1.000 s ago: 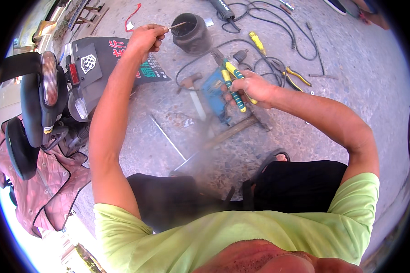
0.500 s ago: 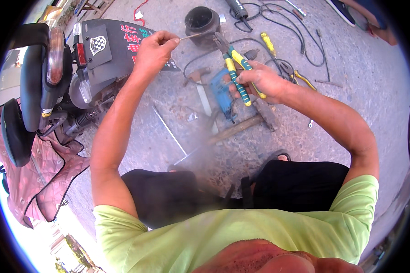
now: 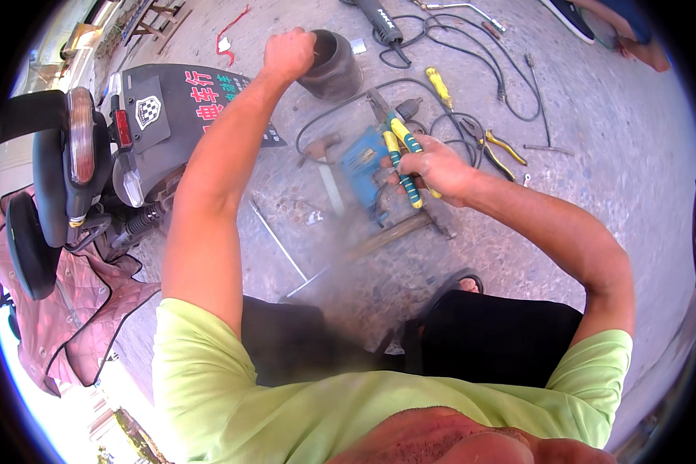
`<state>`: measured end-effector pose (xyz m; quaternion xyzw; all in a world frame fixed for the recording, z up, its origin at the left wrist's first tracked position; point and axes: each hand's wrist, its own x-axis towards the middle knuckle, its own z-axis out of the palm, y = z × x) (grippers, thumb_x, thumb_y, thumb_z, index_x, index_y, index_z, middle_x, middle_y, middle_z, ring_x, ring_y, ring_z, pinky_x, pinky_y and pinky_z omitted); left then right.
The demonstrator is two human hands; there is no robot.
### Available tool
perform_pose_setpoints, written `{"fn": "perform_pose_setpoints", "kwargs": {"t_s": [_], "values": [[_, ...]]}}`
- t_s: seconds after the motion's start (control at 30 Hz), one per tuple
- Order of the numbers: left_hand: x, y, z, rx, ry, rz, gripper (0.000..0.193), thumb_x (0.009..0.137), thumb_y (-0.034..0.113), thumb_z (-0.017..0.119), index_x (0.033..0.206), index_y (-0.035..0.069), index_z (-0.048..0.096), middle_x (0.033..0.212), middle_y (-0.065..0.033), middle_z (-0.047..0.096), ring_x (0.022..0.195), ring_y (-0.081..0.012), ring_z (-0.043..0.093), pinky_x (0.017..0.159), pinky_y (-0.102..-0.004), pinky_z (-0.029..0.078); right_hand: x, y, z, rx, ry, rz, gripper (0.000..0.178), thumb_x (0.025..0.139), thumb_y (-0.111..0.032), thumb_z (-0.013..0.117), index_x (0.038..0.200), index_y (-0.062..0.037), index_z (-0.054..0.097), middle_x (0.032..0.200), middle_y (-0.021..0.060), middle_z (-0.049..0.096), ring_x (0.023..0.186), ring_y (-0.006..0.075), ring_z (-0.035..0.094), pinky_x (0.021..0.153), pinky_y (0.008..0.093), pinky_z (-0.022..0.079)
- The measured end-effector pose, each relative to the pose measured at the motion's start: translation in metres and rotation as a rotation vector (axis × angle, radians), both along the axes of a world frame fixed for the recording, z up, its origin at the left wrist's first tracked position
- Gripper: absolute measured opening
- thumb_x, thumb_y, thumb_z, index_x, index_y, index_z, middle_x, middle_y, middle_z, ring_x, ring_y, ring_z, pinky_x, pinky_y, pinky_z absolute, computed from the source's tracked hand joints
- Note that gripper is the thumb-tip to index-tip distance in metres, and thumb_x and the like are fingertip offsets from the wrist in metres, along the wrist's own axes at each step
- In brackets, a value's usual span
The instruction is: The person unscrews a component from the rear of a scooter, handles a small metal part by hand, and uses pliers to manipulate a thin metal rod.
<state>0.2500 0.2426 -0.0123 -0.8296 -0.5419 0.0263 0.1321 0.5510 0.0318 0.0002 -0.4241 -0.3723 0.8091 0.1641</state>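
My left hand (image 3: 290,52) is closed at the left rim of a dark round pot (image 3: 334,73), far ahead of me. Its fingertips are turned away, so whatever they grip is hidden. In my right hand (image 3: 437,170) is a pair of pliers (image 3: 395,147) with yellow and green handles. The fingers wrap round the handles, and the jaws point forward, short of the pot. Beneath the pliers lies a blue power drill (image 3: 361,166) on the ground.
Around the drill lie two hammers (image 3: 394,232), a yellow screwdriver (image 3: 439,87), more pliers (image 3: 503,151) and cables. A power tool (image 3: 380,23) and a T-handle rod (image 3: 545,108) lie beyond. A motorcycle (image 3: 151,116) stands left. Another person's foot (image 3: 568,19) shows far right.
My left hand has reached forward to the pot's rim; the thin rod it held is no longer visible. The right hand keeps the pliers, almost in the same place.
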Motion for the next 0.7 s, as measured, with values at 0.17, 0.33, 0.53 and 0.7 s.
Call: {"fn": "perform_pose_setpoints", "kwargs": {"t_s": [0.17,0.33,0.53,0.7], "values": [[0.008,0.02,-0.019,0.025,0.104,-0.07,0.019,0.086,0.015,0.059,0.093,0.007,0.075,0.095,-0.0199,0.072,0.089,-0.036,0.073,0.075,-0.048,0.059,0.014,0.001,0.001,0.01,0.035,-0.038,0.05,0.089,-0.006,0.053,0.138,0.0015,0.044,0.129,0.0164,0.06,0.097,0.0211,0.065,0.083,0.0373,0.058],[0.018,0.024,-0.018,-0.085,0.192,0.048,0.021,0.089,0.015,0.056,0.096,0.006,0.075,0.101,-0.0204,0.073,0.094,-0.0368,0.073,0.08,-0.0482,0.059,0.023,0.004,0.002,0.016,0.035,-0.047,0.051,0.09,-0.006,0.052,0.139,0.0034,0.043,0.128,0.0167,0.06,0.097,0.0216,0.065,0.083,0.0376,0.058],[0.018,0.016,0.019,-0.139,0.055,0.176,0.025,0.092,0.021,0.06,0.103,0.005,0.076,0.107,-0.0187,0.075,0.101,-0.0388,0.072,0.086,-0.0475,0.058,0.023,0.01,-0.002,0.026,0.027,-0.062,0.049,0.089,-0.005,0.051,0.137,0.0039,0.045,0.125,0.0165,0.061,0.097,0.0224,0.064,0.083,0.0378,0.058],[0.006,-0.043,0.063,-0.119,-0.281,0.284,0.025,0.09,0.023,0.067,0.105,0.005,0.075,0.101,-0.0168,0.075,0.092,-0.0365,0.072,0.08,-0.0448,0.056,0.01,0.017,0.005,-0.013,0.064,-0.098,0.048,0.089,-0.005,0.051,0.135,0.0036,0.046,0.124,0.0155,0.061,0.094,0.0222,0.065,0.083,0.0379,0.058]]}}
